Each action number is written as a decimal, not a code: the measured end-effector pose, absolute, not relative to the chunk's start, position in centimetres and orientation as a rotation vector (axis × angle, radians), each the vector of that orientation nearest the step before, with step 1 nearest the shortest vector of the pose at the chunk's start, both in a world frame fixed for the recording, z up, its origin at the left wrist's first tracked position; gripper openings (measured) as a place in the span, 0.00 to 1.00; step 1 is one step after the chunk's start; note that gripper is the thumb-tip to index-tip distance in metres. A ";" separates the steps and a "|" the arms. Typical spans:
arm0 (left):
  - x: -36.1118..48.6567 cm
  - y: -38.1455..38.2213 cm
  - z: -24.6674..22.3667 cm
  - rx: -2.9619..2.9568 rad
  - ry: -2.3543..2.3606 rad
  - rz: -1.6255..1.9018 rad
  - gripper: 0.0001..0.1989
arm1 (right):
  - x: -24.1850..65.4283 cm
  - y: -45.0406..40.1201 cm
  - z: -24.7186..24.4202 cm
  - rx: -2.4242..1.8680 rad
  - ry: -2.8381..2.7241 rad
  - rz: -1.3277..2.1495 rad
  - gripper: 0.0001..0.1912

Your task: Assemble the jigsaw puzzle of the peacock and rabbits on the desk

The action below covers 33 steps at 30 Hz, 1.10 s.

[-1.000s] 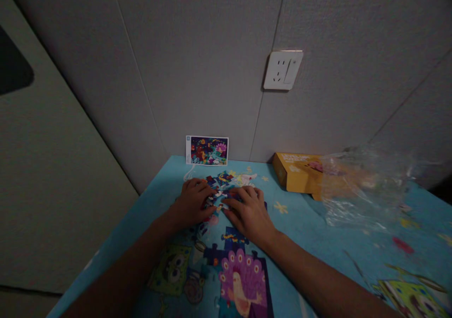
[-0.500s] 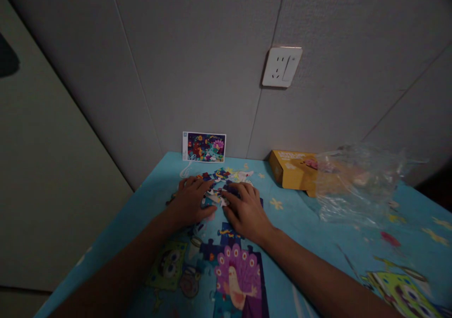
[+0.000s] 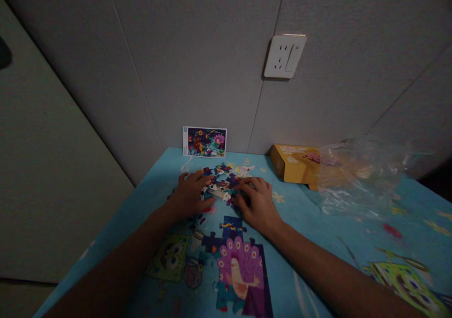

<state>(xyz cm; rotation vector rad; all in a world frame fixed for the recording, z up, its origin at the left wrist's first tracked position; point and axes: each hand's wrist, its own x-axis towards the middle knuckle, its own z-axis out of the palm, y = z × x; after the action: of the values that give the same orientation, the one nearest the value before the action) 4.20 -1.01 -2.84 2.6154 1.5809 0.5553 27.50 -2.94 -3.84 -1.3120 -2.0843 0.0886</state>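
Loose puzzle pieces (image 3: 221, 182) lie in a pile between my two hands on the blue patterned cloth. My left hand (image 3: 191, 194) rests palm down at the pile's left side, fingers spread. At the right side of the pile is my right hand (image 3: 257, 202), its fingers bent and apart over the pieces; nothing held shows in either hand. Nearer to me lies a joined puzzle section (image 3: 238, 273) with a purple many-eyed, peacock-like figure. A picture card (image 3: 205, 142) of the puzzle leans upright against the wall behind the pile.
A yellow box (image 3: 296, 163) lies near the wall at the right, partly covered by a crumpled clear plastic bag (image 3: 360, 179). The wall (image 3: 197, 64) rises behind the blue cloth (image 3: 141, 214) and carries a white socket (image 3: 285, 56).
My right hand has moved slightly right, away from my left hand, showing more of the pile between them. The view has tilted slightly.
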 end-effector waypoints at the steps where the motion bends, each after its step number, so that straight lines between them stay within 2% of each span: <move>1: 4.2 -1.0 -2.9 2.606 1.586 0.583 0.25 | 27.6 -2.9 -3.9 -1.318 -2.067 0.089 0.10; 5: 4.0 -0.8 -2.4 2.622 1.662 0.752 0.14 | 28.1 -2.8 -4.1 -1.311 -2.033 0.114 0.10; 9: 2.6 -0.2 -1.4 2.630 1.938 0.829 0.14 | 28.2 -2.8 -4.2 -1.270 -2.015 0.111 0.10; 12: 1.4 0.1 -0.9 2.556 2.016 0.702 0.13 | 28.1 -2.8 -4.1 -1.231 -2.001 0.112 0.09; 14: 1.0 0.0 -0.7 2.545 1.905 0.535 0.22 | 28.1 -2.9 -4.0 -1.207 -2.001 0.120 0.09; 17: 0.8 -0.5 -0.7 2.542 1.661 0.246 0.50 | 28.1 -3.0 -3.9 -1.184 -2.011 0.127 0.09; 18: 0.9 -0.7 -0.6 2.537 1.601 0.189 0.54 | 28.1 -3.0 -3.8 -1.179 -2.012 0.127 0.09; 19: 0.9 -0.8 -0.6 2.535 1.549 0.154 0.54 | 28.1 -3.0 -3.8 -1.176 -2.012 0.126 0.09; 25: 0.8 -0.6 -0.1 2.545 1.432 0.186 0.29 | 28.0 -3.1 -3.7 -1.136 -2.039 0.118 0.09; 27: 0.7 -0.5 -0.1 2.552 1.418 0.222 0.26 | 27.8 -3.1 -3.7 -1.102 -2.060 0.113 0.09; 33: 0.7 -0.1 -0.1 2.384 1.363 0.382 0.27 | 27.6 -3.1 -3.8 -1.001 -2.054 0.094 0.08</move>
<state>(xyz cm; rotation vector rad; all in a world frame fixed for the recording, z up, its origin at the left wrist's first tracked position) 0.70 -0.07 -0.11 2.3843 1.3628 0.3823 27.61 -3.12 -3.80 -1.0005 -2.0538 0.0944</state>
